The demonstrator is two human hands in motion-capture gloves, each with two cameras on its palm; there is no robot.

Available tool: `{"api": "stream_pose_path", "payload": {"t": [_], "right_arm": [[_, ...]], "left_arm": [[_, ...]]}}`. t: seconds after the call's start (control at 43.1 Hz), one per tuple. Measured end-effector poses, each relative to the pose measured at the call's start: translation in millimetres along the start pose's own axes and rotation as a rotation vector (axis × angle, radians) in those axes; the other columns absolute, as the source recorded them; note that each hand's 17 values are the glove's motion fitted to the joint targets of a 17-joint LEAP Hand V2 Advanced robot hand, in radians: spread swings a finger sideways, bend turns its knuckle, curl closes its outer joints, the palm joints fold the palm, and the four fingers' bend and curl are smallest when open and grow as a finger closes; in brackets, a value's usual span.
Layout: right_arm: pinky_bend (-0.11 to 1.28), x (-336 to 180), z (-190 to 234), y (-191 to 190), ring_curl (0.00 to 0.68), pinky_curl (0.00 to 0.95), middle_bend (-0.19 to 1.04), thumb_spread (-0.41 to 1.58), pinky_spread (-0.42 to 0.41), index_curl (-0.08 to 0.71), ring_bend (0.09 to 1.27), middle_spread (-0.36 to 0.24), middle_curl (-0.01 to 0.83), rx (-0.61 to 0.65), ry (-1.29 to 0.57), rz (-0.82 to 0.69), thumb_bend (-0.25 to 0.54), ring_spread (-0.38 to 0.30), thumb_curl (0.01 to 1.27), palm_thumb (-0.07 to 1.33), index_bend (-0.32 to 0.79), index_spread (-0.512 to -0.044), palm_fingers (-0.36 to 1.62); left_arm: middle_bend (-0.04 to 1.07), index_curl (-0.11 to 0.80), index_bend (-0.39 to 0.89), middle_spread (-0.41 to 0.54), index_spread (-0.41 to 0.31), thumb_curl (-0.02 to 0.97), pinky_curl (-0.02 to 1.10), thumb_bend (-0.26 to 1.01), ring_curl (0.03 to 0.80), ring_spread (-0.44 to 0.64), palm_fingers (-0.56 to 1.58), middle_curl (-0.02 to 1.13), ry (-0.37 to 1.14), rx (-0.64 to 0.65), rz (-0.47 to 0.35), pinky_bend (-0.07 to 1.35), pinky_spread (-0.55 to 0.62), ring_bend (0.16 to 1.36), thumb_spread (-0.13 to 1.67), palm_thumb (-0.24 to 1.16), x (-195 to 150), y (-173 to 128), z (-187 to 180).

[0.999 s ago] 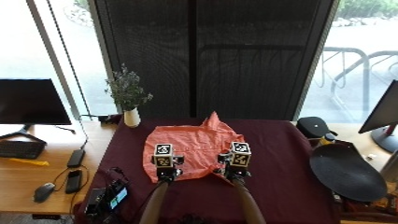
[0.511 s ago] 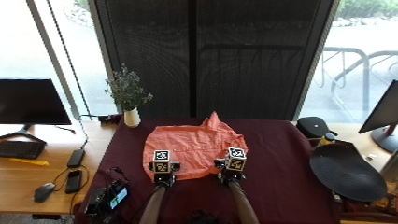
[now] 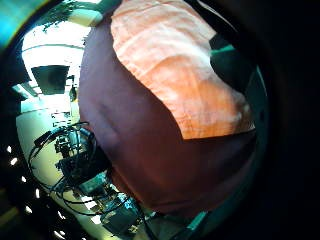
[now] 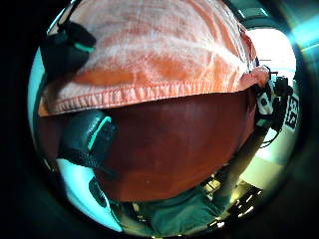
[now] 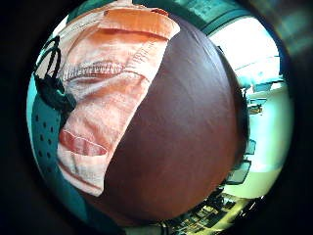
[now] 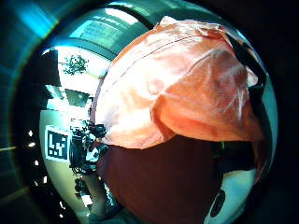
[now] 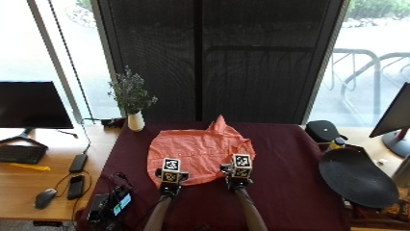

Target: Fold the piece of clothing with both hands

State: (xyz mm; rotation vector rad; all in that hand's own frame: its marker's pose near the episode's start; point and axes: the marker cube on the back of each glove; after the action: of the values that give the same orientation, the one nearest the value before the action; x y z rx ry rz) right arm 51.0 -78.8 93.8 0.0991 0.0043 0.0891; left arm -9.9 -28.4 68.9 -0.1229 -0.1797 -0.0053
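Orange shirt (image 7: 200,153) spread flat on maroon tablecloth (image 7: 282,159), ready for folding. Left hand (image 7: 169,177) and right hand (image 7: 238,172) poised at near hem, presumably to seize it; finger closure indiscernible.

Bare dark red worktop (image 7: 288,159) lies open right of the shirt (image 7: 198,154), up to the black round disc (image 7: 355,178); left, a narrower strip; the vase (image 7: 135,121) stands at the far left corner; a gadget with cables (image 7: 110,204) crowds the near left edge.
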Motion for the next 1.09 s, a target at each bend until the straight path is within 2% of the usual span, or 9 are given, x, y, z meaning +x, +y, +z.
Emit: {"api": "stream_pose_path", "payload": {"t": [0.186, 0.302, 0.441, 0.581, 0.65, 0.72, 0.929, 1.022, 1.092], "right_arm": [[0.5, 1, -11, 10, 0.399, 0.35, 0.3, 1.08, -0.262, 0.359, 0.57, -0.178, 0.419, -0.096, -0.019, -0.086, 0.067, -0.24, 0.43, 1.0, 0.11, -0.288, 1.29], [0.53, -21, -21, 34, 0.415, 0.366, 0.31, 1.08, -0.303, 0.348, 0.62, -0.194, 0.43, -0.29, -0.249, -0.397, 0.061, -0.259, 0.43, 1.04, 0.12, -0.291, 1.3], [0.56, 6, -49, 51, 0.427, 0.375, 0.32, 1.07, -0.326, 0.342, 0.65, -0.21, 0.44, -0.345, 0.061, -0.234, 0.048, -0.27, 0.42, 1.06, 0.13, -0.295, 1.3], [0.57, 18, -72, 49, 0.435, 0.38, 0.33, 1.07, -0.338, 0.334, 0.67, -0.224, 0.45, -0.452, 0.098, -0.224, 0.03, -0.273, 0.42, 1.08, 0.12, -0.297, 1.29], [0.58, 18, -91, 30, 0.439, 0.381, 0.34, 1.07, -0.341, 0.332, 0.68, -0.228, 0.453, -0.388, 0.104, -0.263, 0.02, -0.269, 0.42, 1.08, 0.12, -0.302, 1.29], [0.58, 13, -118, 1, 0.443, 0.383, 0.34, 1.06, -0.346, 0.323, 0.7, -0.231, 0.457, -0.289, 0.114, -0.223, 0.012, -0.269, 0.42, 1.09, 0.11, -0.305, 1.28], [0.59, -5, -134, -106, 0.451, 0.383, 0.35, 1.07, -0.337, 0.315, 0.71, -0.253, 0.463, -0.012, 0.06, -0.053, 0.005, -0.263, 0.43, 1.14, 0.11, -0.314, 1.25], [0.58, -19, -133, -149, 0.452, 0.381, 0.35, 1.06, -0.335, 0.309, 0.71, -0.258, 0.465, 0.21, 0.095, -0.025, 0.004, -0.263, 0.43, 1.16, 0.11, -0.318, 1.24], [0.59, -36, -148, -170, 0.451, 0.382, 0.34, 1.04, -0.327, 0.308, 0.7, -0.26, 0.465, 0.427, 0.116, -0.034, -0.009, -0.262, 0.44, 1.16, 0.12, -0.319, 1.23]], "left_arm": [[0.31, 0.448, 0.29, -0.258, -0.259, 0.33, 0.25, 0.01, 0.341, -0.25, 1.08, 0.44, -0.009, 0.082, 0.022, 0.1, 0.05, 0.5, 1.14, 0.58, -1, 5, -2], [0.38, 0.473, 0.31, -0.287, -0.283, 0.329, 0.24, 0.01, 0.372, -0.29, 1.09, 0.49, -0.005, -0.016, 0.043, 0.09, 0.03, 0.51, 1.16, 0.62, -11, 19, -14], [0.48, 0.484, 0.28, -0.322, -0.296, 0.325, 0.2, 0.0, 0.393, -0.32, 1.14, 0.52, -0.005, -0.132, 0.186, 0.07, 0.01, 0.55, 1.18, 0.64, -7, 17, -2], [0.54, 0.478, 0.2, -0.34, -0.287, 0.337, 0.17, 0.02, 0.425, -0.36, 1.13, 0.54, -0.06, -0.199, 0.283, 0.08, 0.01, 0.65, 1.19, 0.73, -8, 43, -38], [0.56, 0.453, 0.12, -0.343, -0.267, 0.343, 0.16, 0.03, 0.44, -0.36, 1.08, 0.54, -0.083, -0.178, 0.26, 0.1, 0.02, 0.71, 1.18, 0.77, -15, 43, -63], [0.56, 0.447, 0.15, -0.343, -0.268, 0.346, 0.15, 0.03, 0.449, -0.37, 1.08, 0.55, -0.07, -0.128, 0.187, 0.1, 0.03, 0.73, 1.19, 0.79, -26, 27, -87], [0.6, 0.487, 0.24, -0.344, -0.288, 0.326, 0.1, -0.01, 0.443, -0.36, 1.07, 0.55, 0.021, 0.108, -0.079, 0.06, 0.06, 0.67, 1.25, 0.76, -48, -66, -121], [0.62, 0.501, 0.26, -0.341, -0.292, 0.32, 0.08, 0.0, 0.437, -0.34, 1.05, 0.56, 0.007, 0.229, -0.191, 0.06, 0.09, 0.63, 1.28, 0.77, -53, -110, -112], [0.62, 0.509, 0.27, -0.336, -0.295, 0.318, 0.06, 0.0, 0.434, -0.33, 1.04, 0.57, 0.031, 0.293, -0.239, 0.07, 0.1, 0.61, 1.31, 0.79, -52, -121, -112]]}}
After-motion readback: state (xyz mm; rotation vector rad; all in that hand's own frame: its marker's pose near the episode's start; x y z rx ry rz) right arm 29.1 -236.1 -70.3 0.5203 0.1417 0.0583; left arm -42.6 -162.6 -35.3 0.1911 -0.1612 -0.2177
